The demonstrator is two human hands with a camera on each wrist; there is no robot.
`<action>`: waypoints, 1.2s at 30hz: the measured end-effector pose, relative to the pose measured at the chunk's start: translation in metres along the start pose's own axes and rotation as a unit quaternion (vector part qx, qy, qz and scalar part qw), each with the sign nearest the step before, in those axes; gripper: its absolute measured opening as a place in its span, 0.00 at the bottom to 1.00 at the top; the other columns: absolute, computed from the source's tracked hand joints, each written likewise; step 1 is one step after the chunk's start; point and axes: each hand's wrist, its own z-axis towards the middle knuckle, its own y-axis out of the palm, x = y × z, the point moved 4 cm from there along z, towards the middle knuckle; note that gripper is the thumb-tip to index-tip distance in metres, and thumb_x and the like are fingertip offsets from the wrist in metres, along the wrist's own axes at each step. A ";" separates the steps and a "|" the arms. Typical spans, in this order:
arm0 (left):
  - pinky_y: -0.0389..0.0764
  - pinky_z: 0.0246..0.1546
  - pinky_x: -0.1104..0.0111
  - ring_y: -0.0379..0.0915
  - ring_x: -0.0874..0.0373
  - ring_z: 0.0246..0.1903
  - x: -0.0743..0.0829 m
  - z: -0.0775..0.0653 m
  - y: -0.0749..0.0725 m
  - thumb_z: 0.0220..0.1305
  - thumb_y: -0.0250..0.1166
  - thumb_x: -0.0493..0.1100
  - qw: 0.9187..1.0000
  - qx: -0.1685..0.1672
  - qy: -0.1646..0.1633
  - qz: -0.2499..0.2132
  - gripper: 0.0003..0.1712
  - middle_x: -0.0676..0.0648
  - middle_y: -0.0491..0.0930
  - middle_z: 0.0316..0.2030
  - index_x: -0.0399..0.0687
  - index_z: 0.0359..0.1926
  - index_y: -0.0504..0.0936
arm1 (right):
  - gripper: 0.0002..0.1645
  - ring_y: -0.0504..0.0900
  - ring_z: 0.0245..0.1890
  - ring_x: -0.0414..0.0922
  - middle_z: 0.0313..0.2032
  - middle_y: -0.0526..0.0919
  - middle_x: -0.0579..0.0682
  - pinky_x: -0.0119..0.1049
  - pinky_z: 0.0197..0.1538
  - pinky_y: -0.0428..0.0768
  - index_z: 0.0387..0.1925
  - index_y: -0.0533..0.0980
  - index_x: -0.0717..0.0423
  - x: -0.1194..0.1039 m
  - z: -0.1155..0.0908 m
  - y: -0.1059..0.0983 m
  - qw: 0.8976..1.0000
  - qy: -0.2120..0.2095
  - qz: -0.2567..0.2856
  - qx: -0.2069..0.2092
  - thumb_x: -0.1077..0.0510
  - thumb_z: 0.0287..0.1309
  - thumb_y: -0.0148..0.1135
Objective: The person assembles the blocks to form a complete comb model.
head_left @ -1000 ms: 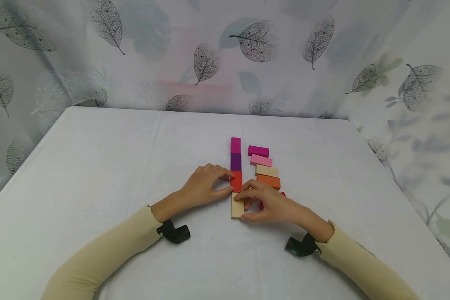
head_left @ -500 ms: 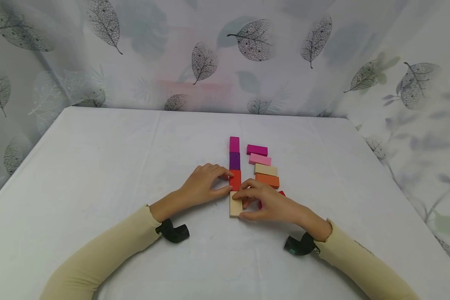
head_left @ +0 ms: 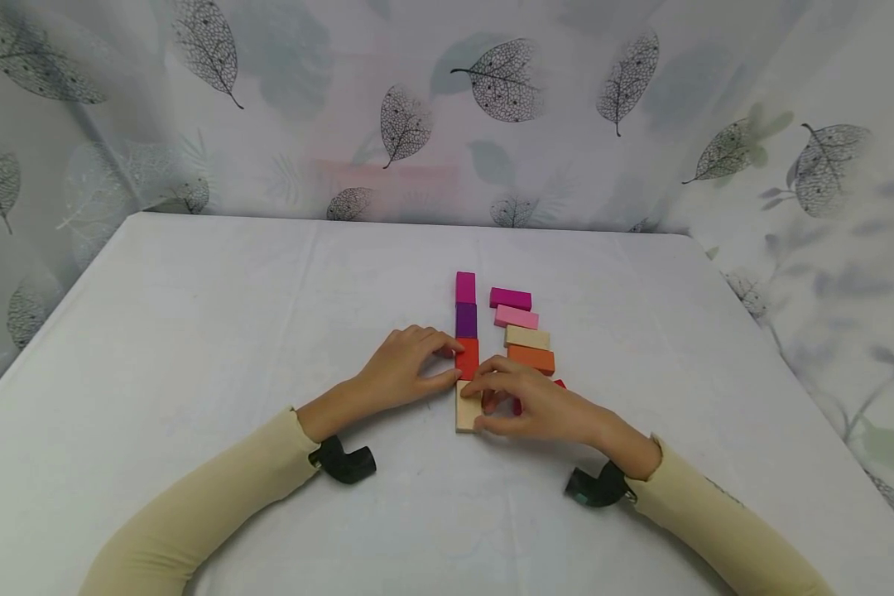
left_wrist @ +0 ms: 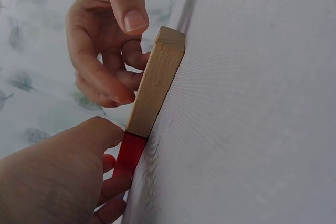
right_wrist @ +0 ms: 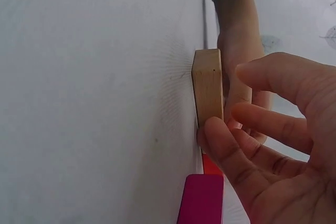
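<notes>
A column of end-to-end wooden blocks lies on the white table: a magenta block [head_left: 465,287], a purple block [head_left: 466,320], a red block [head_left: 467,359] and a natural wood block [head_left: 467,415] nearest the person. My left hand [head_left: 405,367] rests beside the red block, fingertips touching its left side and the thumb close to where it meets the natural one. Above the natural block is my right hand [head_left: 534,403], relaxed and bent. One right fingertip touches the block's far part, while the right thumb [right_wrist: 257,74] stands slightly apart from it. The right hand partly hides this block.
Right of the column sit loose blocks: magenta [head_left: 510,299], pink [head_left: 516,317], natural [head_left: 527,337] and orange [head_left: 532,358]. A red piece [head_left: 559,384] peeks out behind the right hand. A leaf-patterned curtain [head_left: 410,124] hangs beyond the table's [head_left: 268,273] back edge.
The head view shifted very slightly, and the right thumb moved a little. The blocks and the left hand keep their places.
</notes>
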 end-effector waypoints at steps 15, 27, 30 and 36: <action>0.70 0.48 0.58 0.75 0.58 0.47 0.000 0.000 0.001 0.61 0.66 0.50 1.000 -0.002 0.003 -0.001 0.17 0.54 0.82 0.42 0.52 0.50 0.81 | 0.16 0.79 0.38 0.37 0.49 0.77 0.48 0.34 0.43 0.80 0.51 0.79 0.53 0.005 -0.002 -0.008 1.000 0.014 0.003 0.000 0.58 0.60 0.65; 0.70 0.49 0.57 0.75 0.58 0.47 0.001 0.000 -0.001 0.61 0.67 0.50 1.000 -0.007 0.000 0.002 0.18 0.53 0.81 0.42 0.51 0.50 0.81 | 0.17 0.78 0.33 0.39 0.44 0.79 0.50 0.33 0.36 0.81 0.50 0.80 0.54 0.004 -0.002 -0.017 1.000 0.004 0.004 0.016 0.61 0.58 0.66; 0.70 0.49 0.56 0.74 0.57 0.47 0.000 0.000 -0.001 0.61 0.66 0.50 1.000 -0.007 -0.001 0.003 0.17 0.53 0.81 0.42 0.51 0.50 0.81 | 0.17 0.78 0.32 0.38 0.44 0.80 0.51 0.33 0.36 0.80 0.50 0.80 0.55 0.005 -0.002 -0.019 1.000 0.000 -0.002 0.023 0.62 0.58 0.66; 0.71 0.48 0.57 0.74 0.57 0.47 0.000 0.001 0.000 0.62 0.66 0.51 1.000 -0.010 -0.001 0.007 0.18 0.53 0.81 0.42 0.52 0.51 0.80 | 0.16 0.77 0.29 0.38 0.43 0.80 0.53 0.32 0.32 0.79 0.49 0.80 0.59 0.006 -0.003 -0.025 0.999 -0.001 -0.013 0.041 0.64 0.57 0.66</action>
